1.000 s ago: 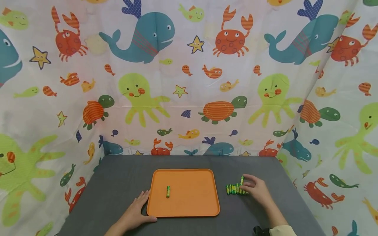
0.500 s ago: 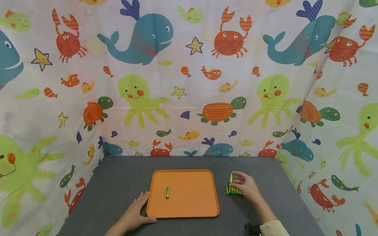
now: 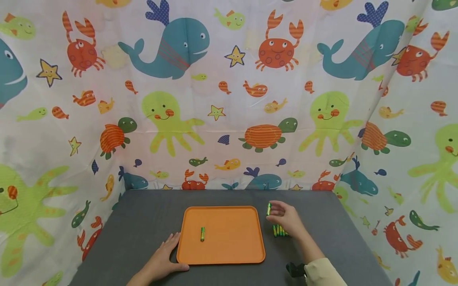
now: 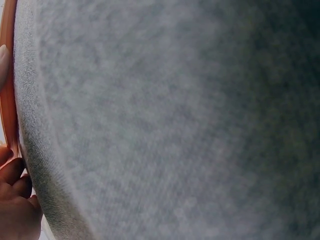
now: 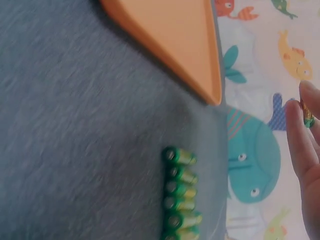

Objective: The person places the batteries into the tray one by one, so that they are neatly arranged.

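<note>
My right hand (image 3: pixel 290 221) pinches a green-and-yellow battery (image 3: pixel 268 209) between thumb and fingertips, raised beside the tray's right edge. In the right wrist view this battery (image 5: pixel 307 117) is partly covered by the fingers. Under that hand, a row of several matching batteries (image 5: pixel 180 189) lies side by side on the table; part of it is hidden in the head view. My left hand (image 3: pixel 161 256) rests at the near left corner of the orange tray (image 3: pixel 234 236), fingers along its left side and thumb at its front edge. One battery (image 3: pixel 202 234) lies on the tray's left part.
A dark grey cloth (image 3: pixel 143 214) covers the table under the tray. Behind and at both sides hangs a white curtain (image 3: pixel 229 151) printed with sea animals. A black strap (image 3: pixel 295 270) sits at the right wrist, by a cream sleeve (image 3: pixel 323 272).
My right hand has lifted a battery off the row and moved left with it, toward the tray. The left hand and the battery on the tray have stayed in place.
</note>
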A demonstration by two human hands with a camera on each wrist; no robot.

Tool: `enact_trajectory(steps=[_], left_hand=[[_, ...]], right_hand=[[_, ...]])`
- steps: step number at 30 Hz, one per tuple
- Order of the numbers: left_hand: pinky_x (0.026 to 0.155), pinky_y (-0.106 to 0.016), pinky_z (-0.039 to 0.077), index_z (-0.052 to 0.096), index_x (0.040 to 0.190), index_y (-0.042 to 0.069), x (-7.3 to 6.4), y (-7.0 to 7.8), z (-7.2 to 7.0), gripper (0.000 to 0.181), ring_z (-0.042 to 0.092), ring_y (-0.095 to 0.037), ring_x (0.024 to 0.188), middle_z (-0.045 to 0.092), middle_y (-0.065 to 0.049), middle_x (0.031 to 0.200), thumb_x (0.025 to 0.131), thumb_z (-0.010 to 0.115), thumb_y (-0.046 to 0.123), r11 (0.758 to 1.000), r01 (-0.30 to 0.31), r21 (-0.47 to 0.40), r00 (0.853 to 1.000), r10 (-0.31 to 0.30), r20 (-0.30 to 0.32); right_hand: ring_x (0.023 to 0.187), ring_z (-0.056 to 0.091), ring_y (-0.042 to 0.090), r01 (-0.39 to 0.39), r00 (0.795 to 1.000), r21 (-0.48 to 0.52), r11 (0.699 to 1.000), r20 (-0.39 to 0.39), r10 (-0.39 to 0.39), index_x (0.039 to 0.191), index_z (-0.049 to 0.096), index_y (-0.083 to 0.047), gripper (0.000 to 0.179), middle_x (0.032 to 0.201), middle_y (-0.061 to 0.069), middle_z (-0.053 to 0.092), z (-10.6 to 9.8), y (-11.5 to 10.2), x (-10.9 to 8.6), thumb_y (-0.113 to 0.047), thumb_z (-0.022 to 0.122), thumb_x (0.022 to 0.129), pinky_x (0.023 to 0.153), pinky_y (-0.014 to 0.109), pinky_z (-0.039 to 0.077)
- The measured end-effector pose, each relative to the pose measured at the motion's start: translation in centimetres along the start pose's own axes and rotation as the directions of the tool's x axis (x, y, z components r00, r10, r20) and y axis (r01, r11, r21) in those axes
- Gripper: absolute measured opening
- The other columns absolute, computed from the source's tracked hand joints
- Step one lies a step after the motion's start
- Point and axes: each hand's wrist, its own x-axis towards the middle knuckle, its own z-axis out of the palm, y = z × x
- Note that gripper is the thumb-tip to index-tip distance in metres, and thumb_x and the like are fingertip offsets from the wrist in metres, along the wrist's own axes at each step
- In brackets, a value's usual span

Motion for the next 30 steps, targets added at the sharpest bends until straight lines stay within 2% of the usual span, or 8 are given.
enact_trajectory(steps=[7, 15, 23, 30], left_hand=[[0.120, -0.069, 0.012, 0.025, 0.161, 0.009, 0.0, 0.1, -0.1, 0.121, 0.014, -0.043, 0.154, 0.024, -0.017, 0.166, 0.070, 0.084, 0.062, 1.000, -0.003, -0.010, 1.000, 0.003, 0.003], [0.121, -0.069, 0.012, 0.026, 0.161, 0.009, -0.1, 0.2, -0.1, 0.121, 0.015, -0.043, 0.154, 0.025, -0.017, 0.166, 0.070, 0.084, 0.063, 1.000, 0.009, -0.007, 1.000, -0.009, 0.006], [0.121, -0.069, 0.012, 0.026, 0.161, 0.008, -0.1, 0.3, -0.1, 0.121, 0.015, -0.043, 0.154, 0.025, -0.018, 0.166, 0.070, 0.085, 0.062, 1.000, 0.008, -0.003, 1.000, -0.008, 0.009], [0.120, -0.069, 0.012, 0.026, 0.161, 0.008, -0.2, 0.1, -0.1, 0.121, 0.015, -0.043, 0.154, 0.025, -0.017, 0.166, 0.070, 0.084, 0.063, 1.000, 0.002, -0.004, 1.000, -0.002, 0.008]], right_hand=[[0.102, 0.071, 0.024, 0.056, 0.998, 0.021, 0.998, 0.034, -0.056, 0.134, 0.064, -0.009, 0.053, 0.122, 0.016, 0.070, 1.4, -1.6, 0.6, -0.010, 0.082, 0.084, 0.081, 0.034, 0.062], [0.098, 0.071, 0.024, 0.062, 0.995, 0.047, 0.997, 0.071, -0.065, 0.128, 0.068, -0.009, 0.049, 0.113, 0.009, 0.072, 3.9, -2.8, 1.2, -0.007, 0.084, 0.082, 0.081, 0.034, 0.063], [0.095, 0.069, 0.021, 0.055, 0.990, 0.055, 0.997, 0.125, -0.062, 0.129, 0.067, -0.008, 0.050, 0.113, 0.010, 0.071, 6.2, -3.7, 1.1, -0.007, 0.084, 0.081, 0.079, 0.035, 0.063], [0.093, 0.069, 0.019, 0.100, 0.979, 0.041, 0.994, 0.177, -0.106, 0.130, 0.065, -0.004, 0.052, 0.111, 0.010, 0.071, 7.9, -4.4, 1.3, -0.009, 0.084, 0.082, 0.079, 0.033, 0.063]])
